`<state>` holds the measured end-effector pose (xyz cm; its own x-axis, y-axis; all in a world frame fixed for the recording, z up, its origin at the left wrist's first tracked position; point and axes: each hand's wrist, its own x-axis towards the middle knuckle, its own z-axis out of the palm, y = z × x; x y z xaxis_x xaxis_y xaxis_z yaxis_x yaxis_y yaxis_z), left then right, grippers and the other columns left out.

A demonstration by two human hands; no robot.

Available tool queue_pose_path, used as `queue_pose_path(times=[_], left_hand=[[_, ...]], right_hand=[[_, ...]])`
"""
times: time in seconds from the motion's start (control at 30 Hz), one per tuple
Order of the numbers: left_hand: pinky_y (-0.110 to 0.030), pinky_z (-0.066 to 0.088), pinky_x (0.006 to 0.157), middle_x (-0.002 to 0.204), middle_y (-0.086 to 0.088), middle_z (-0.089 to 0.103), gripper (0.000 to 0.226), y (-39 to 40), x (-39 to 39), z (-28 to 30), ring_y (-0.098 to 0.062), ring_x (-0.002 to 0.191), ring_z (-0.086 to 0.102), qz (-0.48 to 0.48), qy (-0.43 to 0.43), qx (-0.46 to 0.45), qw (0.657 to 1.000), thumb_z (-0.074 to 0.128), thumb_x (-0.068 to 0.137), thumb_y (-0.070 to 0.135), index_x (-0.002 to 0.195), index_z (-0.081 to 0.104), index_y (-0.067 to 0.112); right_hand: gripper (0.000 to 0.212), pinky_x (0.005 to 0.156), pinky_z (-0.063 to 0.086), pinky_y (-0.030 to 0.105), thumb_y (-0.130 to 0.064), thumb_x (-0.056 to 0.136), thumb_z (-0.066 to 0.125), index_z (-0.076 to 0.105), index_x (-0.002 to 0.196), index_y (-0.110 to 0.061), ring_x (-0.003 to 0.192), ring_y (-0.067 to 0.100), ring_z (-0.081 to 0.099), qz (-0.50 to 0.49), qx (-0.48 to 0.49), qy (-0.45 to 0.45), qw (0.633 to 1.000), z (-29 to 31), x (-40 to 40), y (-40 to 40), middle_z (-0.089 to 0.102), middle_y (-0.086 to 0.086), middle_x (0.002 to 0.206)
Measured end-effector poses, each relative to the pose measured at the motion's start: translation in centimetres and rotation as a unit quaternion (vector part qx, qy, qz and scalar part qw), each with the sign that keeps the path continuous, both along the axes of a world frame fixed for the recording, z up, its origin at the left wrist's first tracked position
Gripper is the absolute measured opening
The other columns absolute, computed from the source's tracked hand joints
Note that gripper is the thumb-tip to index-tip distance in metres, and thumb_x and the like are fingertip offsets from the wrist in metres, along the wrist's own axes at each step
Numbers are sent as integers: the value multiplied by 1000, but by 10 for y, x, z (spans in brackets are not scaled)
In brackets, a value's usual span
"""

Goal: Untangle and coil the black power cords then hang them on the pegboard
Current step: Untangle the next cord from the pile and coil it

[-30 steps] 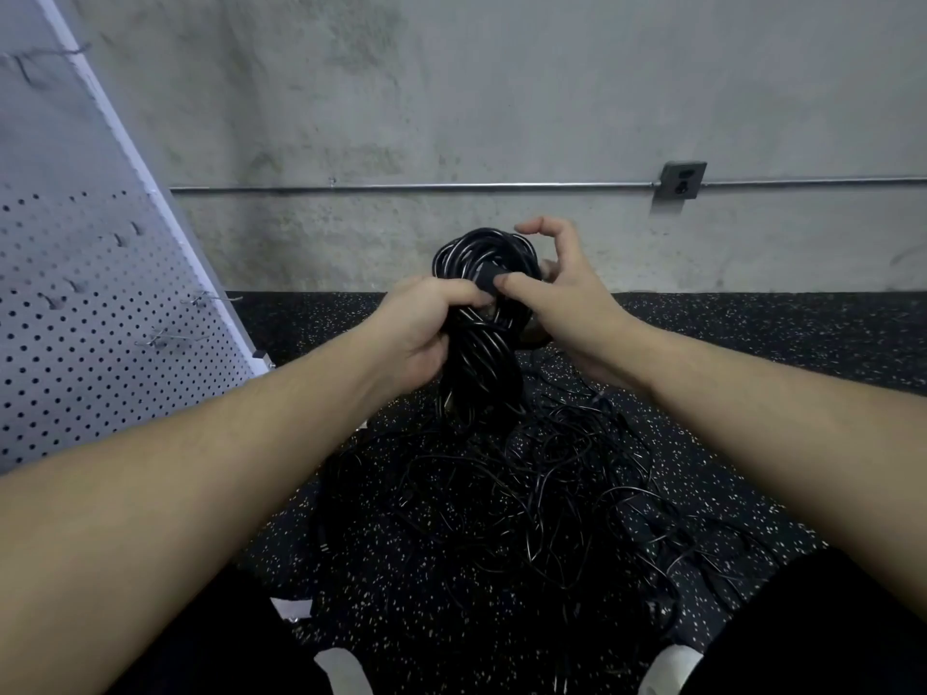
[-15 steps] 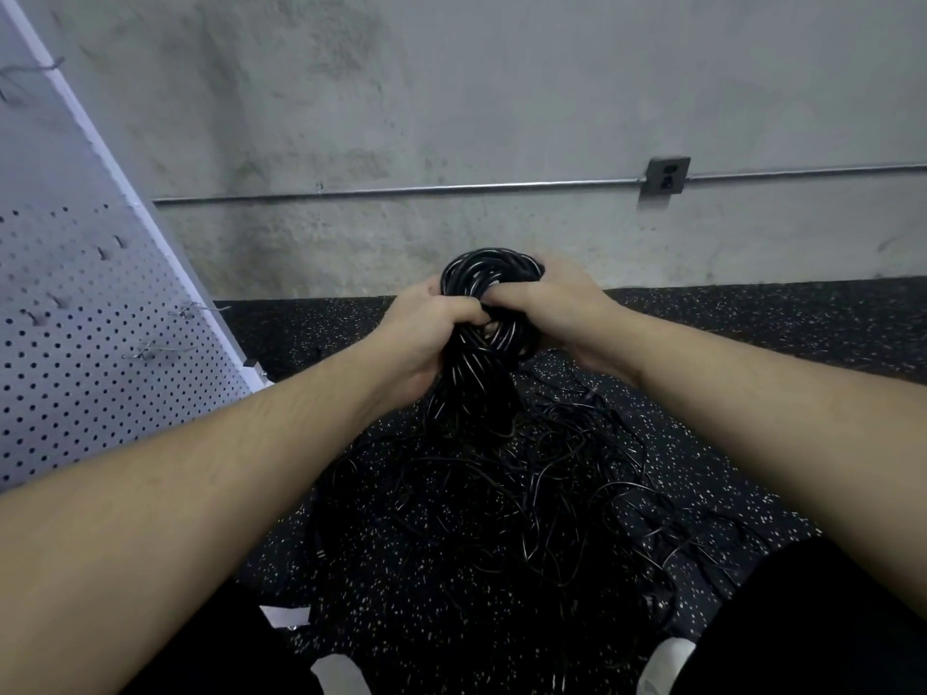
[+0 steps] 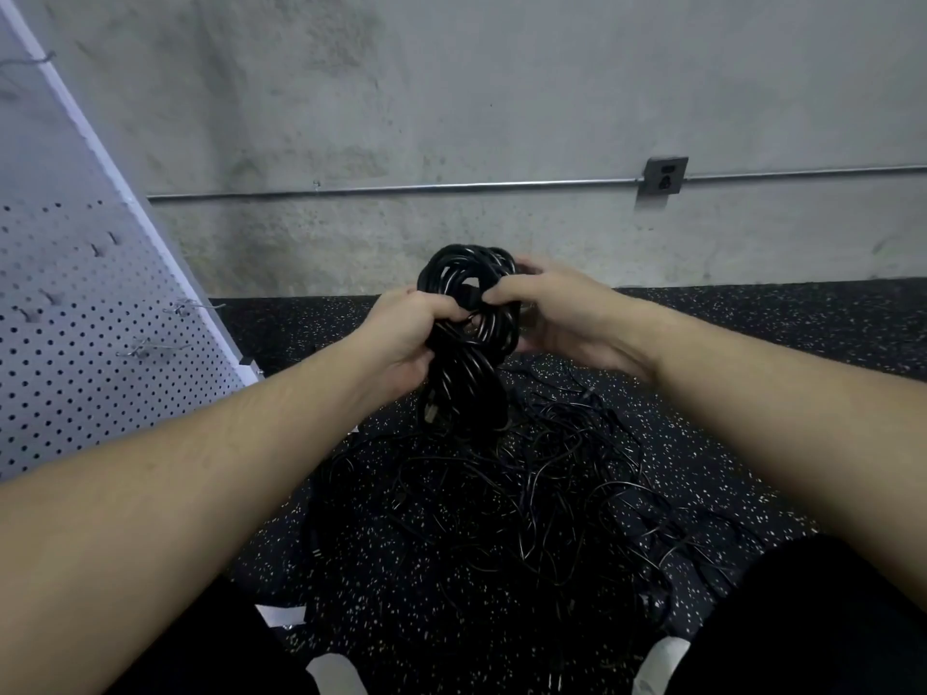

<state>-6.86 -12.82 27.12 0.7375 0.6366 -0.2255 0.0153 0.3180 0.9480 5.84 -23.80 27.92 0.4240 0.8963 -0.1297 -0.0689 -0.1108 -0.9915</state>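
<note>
We see the coiled black cord (image 3: 469,323) held up in front of the person at the middle of the head view, above the floor and in front of the concrete wall (image 3: 451,92). Its upper loops form a rounded bundle, and the lower strands hang down in a tight bunch toward the floor. The left hand (image 3: 401,338) grips the bundle from the left, fingers curled round its waist just below the top loops. The right hand (image 3: 557,313) holds the coil from the right – its fingers wrap over the upper loops, and thumb and forefinger seem to pinch a strand near the centre, close to the left hand's knuckles.

Below the coil we find the tangled pile of cords (image 3: 526,494) spread loosely over the black speckled floor (image 3: 752,333), between the person's dark-clad knees. Thin loops cross one another in every direction, and we cannot tell single cords apart.

To the left leans the white pegboard (image 3: 75,343), tilted, with several metal hooks (image 3: 155,347) standing out from its holes – none of them carries a cord. Along the wall runs a metal conduit (image 3: 401,189) that meets a grey outlet box (image 3: 664,175) on the right.
</note>
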Motion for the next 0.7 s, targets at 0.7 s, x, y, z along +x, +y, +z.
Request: queue_pose_path(times=[0.7], left_hand=[[-2, 41, 58, 75, 24, 71, 9, 22, -11, -32, 13, 63, 61, -160, 68, 344, 923, 65, 99, 32, 104, 69, 25]], right_hand=[[14, 49, 43, 20, -3, 85, 66, 64, 84, -17, 54, 15, 60, -144, -67, -40, 986, -18, -4, 15, 64, -1, 60]])
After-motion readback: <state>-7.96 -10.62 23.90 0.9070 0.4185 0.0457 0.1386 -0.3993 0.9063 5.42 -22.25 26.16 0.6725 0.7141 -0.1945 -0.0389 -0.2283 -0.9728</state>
